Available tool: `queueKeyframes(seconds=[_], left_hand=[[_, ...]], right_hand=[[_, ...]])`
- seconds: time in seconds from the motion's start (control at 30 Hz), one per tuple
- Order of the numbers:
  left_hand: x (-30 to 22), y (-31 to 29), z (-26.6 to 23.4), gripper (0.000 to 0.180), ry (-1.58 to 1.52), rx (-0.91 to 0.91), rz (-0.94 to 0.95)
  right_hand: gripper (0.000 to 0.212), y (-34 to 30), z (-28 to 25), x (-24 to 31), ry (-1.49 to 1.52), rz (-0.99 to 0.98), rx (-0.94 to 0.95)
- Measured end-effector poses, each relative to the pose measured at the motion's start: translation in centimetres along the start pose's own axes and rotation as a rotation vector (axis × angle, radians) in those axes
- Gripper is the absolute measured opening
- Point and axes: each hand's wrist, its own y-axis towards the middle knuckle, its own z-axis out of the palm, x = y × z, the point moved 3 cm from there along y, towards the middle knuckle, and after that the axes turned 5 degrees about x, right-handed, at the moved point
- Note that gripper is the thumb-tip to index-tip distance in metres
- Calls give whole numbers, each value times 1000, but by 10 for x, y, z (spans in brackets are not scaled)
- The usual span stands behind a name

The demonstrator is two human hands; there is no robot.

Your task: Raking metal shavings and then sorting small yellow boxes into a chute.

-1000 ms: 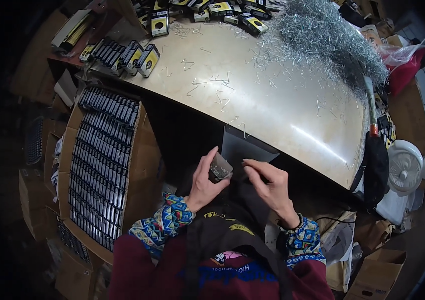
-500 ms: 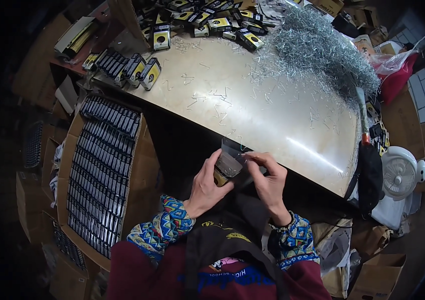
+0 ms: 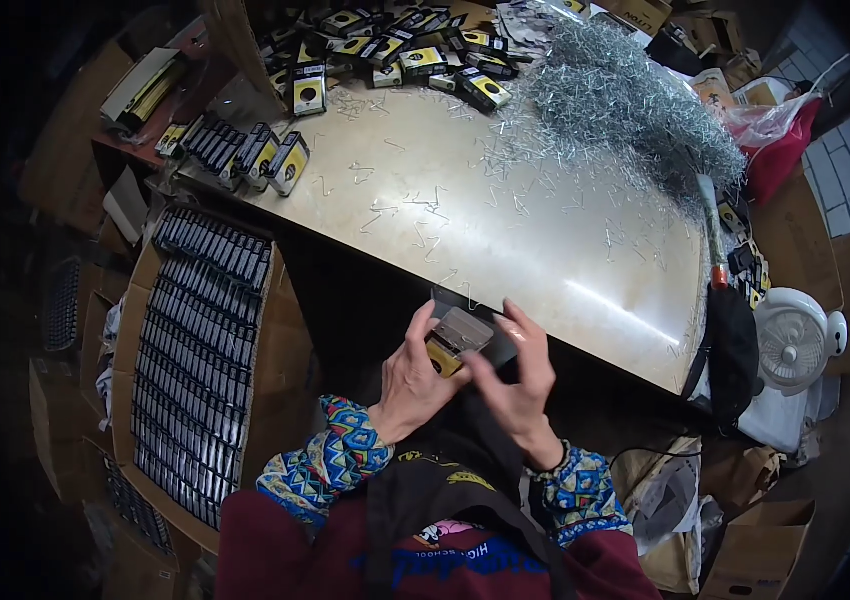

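Note:
In front of my waist, my left hand grips a small yellow-and-black box with a greyish, see-through upper part. Clear film stands out around the box on its far and right sides. My right hand is at the box's right side, thumb and index finger spread apart. Its thumb tip is blurred and lies at the edge of the box; whether it presses on the film I cannot tell. The far edge of the film is close to the table's front edge.
Bent metal wires are heaped on the table, with loose ones scattered about. Yellow-and-black boxes lie piled at the back; others stand in a row at left. A carton holds rows of dark packs. At right is a white fan.
My right hand has gone from a pinch at the film's far right to spread fingers, its thumb moving left to the box. My left hand keeps its hold.

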Motion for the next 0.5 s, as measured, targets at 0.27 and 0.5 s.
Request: queueKeyframes(seconds=[0.27, 0.5], left_hand=[[-17, 4, 1, 95, 68, -36, 142], [-13, 8, -7, 104, 55, -23, 38]], right_hand=[[59, 20, 20, 7, 50, 80, -10], [51, 3, 6, -13, 174, 144, -140]])
